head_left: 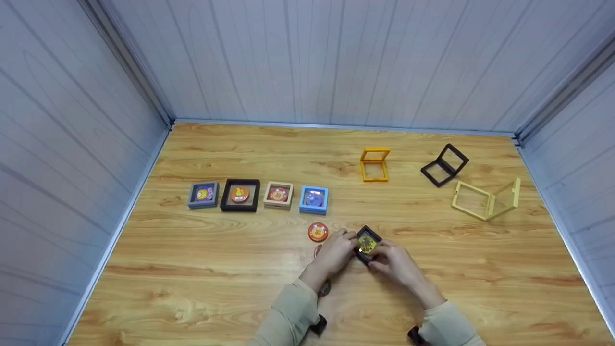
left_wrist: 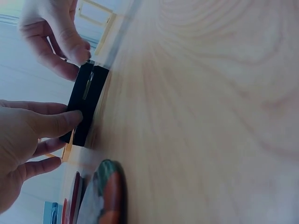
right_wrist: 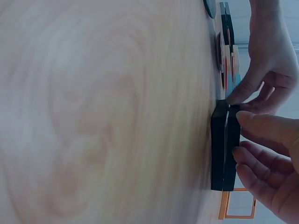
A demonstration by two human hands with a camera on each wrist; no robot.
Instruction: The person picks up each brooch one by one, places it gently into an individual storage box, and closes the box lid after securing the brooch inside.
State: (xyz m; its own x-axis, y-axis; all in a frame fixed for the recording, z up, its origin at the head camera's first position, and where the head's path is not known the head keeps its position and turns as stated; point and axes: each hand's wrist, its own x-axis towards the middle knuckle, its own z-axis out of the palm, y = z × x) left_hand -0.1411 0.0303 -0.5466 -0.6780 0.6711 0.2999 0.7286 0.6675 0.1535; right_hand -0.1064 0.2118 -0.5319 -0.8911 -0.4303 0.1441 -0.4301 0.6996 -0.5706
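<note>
A small black display frame (head_left: 363,258) with a yellow round badge (head_left: 367,243) behind its clear window lies on the table, turned cornerwise. My left hand (head_left: 335,251) pinches its left side; in the left wrist view the thumb (left_wrist: 70,120) lies on the frame's side edge. From the other side my right hand (head_left: 396,262) grips the right edge and near corner. A thin seam runs along the black side in the right wrist view, and the two halves lie together. Beside my left hand is a red round badge (head_left: 317,231); two more badges are partly hidden by the hand and forearm.
To the left stand a grey frame (head_left: 203,194), a larger black frame (head_left: 240,208), a cream frame (head_left: 278,194) and a blue frame (head_left: 313,200), each holding a badge. Unfolded orange (head_left: 375,179), black (head_left: 438,176) and pale yellow (head_left: 490,206) frames stand at back right.
</note>
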